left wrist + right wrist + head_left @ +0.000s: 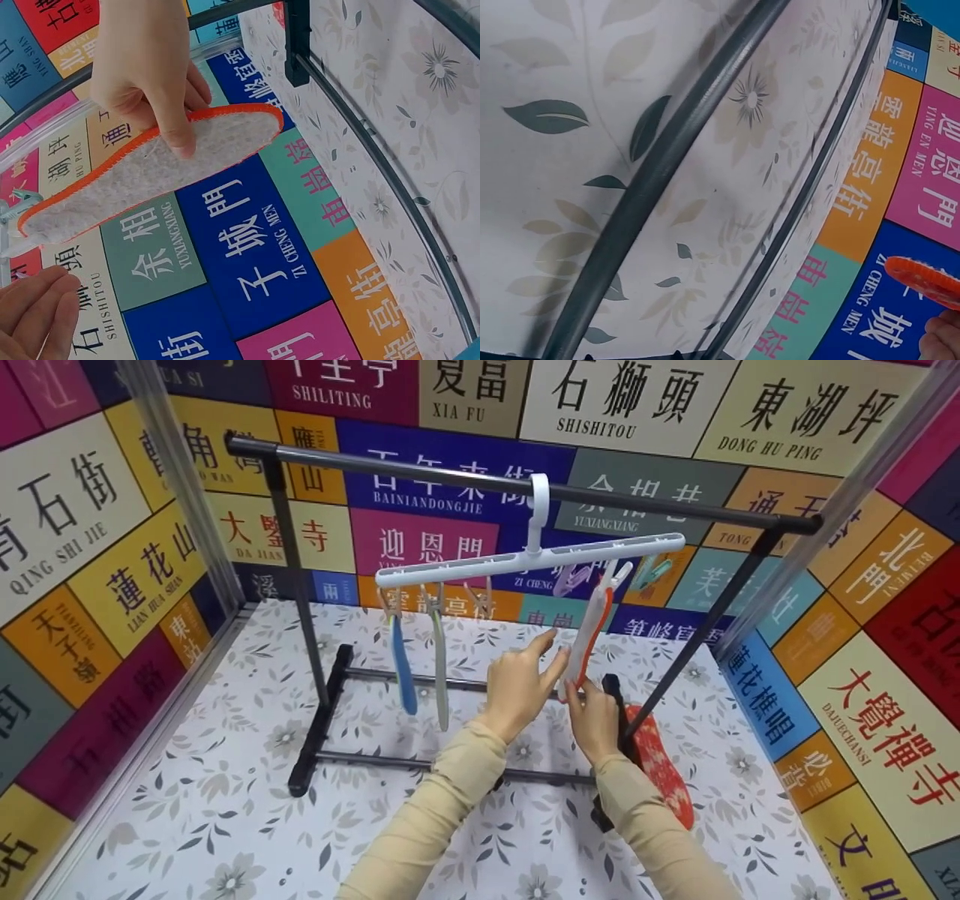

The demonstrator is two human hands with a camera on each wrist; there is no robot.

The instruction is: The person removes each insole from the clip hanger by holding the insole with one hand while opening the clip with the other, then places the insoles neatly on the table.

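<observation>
A white fuzzy insole (591, 634) with an orange edge hangs from a clip (619, 574) near the right end of the white hanger (480, 566). My right hand (598, 721) pinches its lower part, the thumb lying on the fuzzy face in the left wrist view. In the right wrist view only fingertips (941, 339) and the orange end of the insole (924, 280) show. My left hand (521, 688) is raised just left of the insole, fingers extended and holding nothing. In the left wrist view that hand (37, 319) appears at the lower left, apart from the insole.
The hanger hooks over the top bar (420, 474) of a black rack. A blue insole (403, 667) and a greyish one (440, 671) hang on its left half. More clips (651, 573) dangle from it. A red patterned insole (661, 769) lies by the rack's right foot.
</observation>
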